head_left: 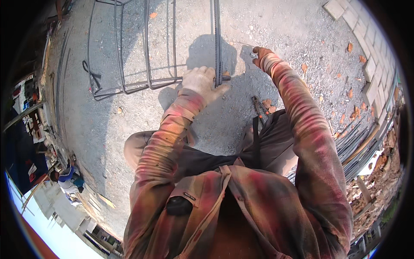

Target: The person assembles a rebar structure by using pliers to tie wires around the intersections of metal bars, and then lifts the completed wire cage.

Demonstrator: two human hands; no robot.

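Observation:
My left hand point(200, 82), in a pale work glove, is closed around the lower corner of a rebar cage point(148, 82), where thick bars meet a stirrup. The cage is made of dark ribbed bars and bent square stirrups, and it stretches away from me over the gravel. Right of it, clear of the bars, my right hand point(260, 56) is bent in a pinch. A thin wire point(246, 44) appears to stick out from its fingers toward the cage. Beside my right leg lie pincers point(258, 108) with orange marks on the handles.
Gravelly ground point(116, 125) with scattered dry leaves surrounds me. Grey paving blocks point(371, 82) line the right side, with a bundle of steel bars point(353, 142) below them. Long rods point(60, 82) lie at far left. Another person point(69, 181) is low at the left.

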